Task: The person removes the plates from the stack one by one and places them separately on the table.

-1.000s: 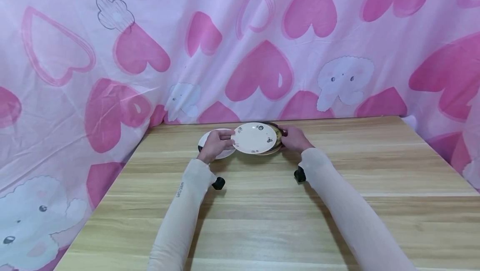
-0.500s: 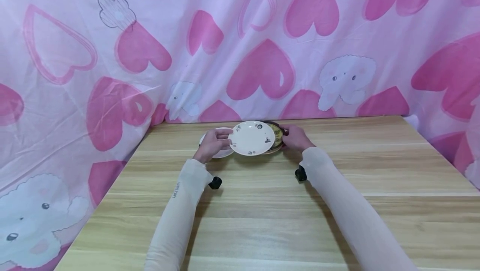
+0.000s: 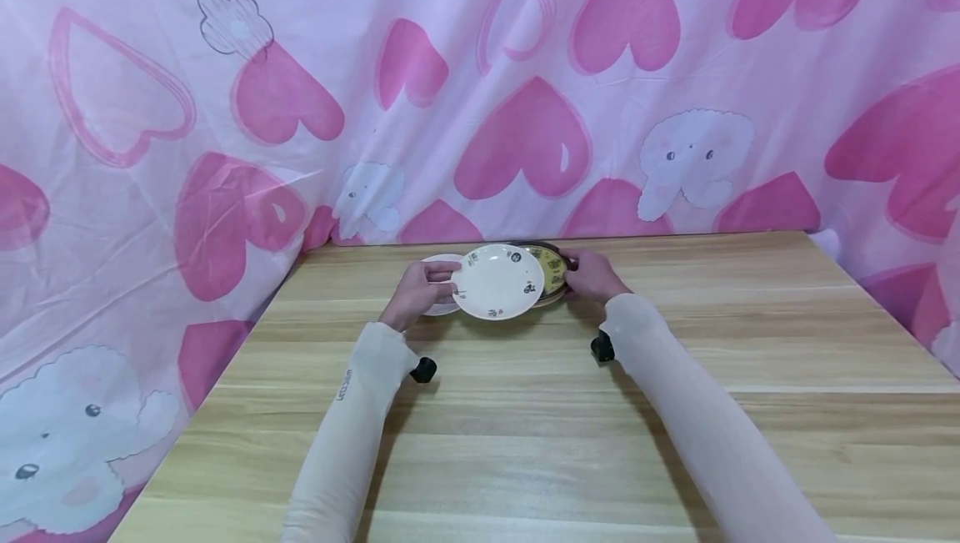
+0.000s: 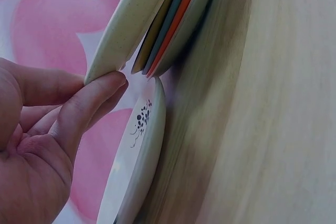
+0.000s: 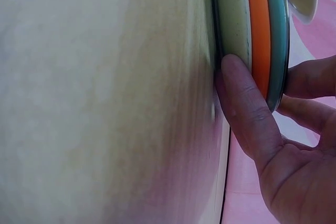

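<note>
The left hand (image 3: pixel 414 293) is pinching the likely stiff, breakable plate (image 3: pixel 497 283) by its rim, seemingly the safest hold, the right hand (image 3: pixel 595 276) gripping a stack (image 5: pixel 259 30).

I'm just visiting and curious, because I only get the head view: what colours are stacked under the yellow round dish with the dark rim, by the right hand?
Observer: The right wrist view shows a smooth teal round dish, then an orange round dish, then a cream round dish.

Visitor: Does the glossy white round plate with small dark drawings lie flat on that stack?

Observer: No; the left wrist view shows the edge pinched by the left hand standing apart from the stack.

Visitor: And the pale round dish partly behind that hand, is it plain?

Observer: No, the left wrist view shows a dark dotted flourish inside it.
</note>
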A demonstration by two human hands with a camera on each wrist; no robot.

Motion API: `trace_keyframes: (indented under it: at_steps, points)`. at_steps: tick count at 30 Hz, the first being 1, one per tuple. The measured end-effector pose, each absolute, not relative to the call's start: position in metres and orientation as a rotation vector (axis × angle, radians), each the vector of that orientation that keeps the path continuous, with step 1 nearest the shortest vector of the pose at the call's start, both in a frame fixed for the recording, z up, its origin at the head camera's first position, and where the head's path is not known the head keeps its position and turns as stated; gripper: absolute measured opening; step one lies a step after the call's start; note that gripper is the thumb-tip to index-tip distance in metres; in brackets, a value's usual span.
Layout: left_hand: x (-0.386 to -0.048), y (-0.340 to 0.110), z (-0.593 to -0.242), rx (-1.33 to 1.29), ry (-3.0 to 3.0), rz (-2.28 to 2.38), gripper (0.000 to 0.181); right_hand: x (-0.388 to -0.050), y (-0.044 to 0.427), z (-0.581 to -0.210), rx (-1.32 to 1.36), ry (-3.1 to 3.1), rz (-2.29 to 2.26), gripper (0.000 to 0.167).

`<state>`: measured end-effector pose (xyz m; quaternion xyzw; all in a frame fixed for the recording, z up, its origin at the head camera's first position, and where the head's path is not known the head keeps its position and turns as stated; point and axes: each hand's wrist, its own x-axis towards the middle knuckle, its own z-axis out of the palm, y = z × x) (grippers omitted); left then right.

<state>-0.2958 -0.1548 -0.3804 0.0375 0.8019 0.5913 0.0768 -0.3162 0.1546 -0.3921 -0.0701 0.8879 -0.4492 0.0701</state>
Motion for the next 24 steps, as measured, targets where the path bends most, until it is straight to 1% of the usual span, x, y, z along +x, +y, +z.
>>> trace_keyframes:
  at_steps: [9, 24]
  points:
    - [-0.290, -0.167, -0.376, 0.147, 2.445, 1.726, 0.045, -0.319, 0.155, -0.394, -0.226, 2.684, -1.324, 0.061]
    - [-0.282, -0.185, -0.374, 0.128, 2.420, 1.729, 0.047, -0.319, 0.155, -0.395, -0.220, 2.696, -1.322, 0.058]
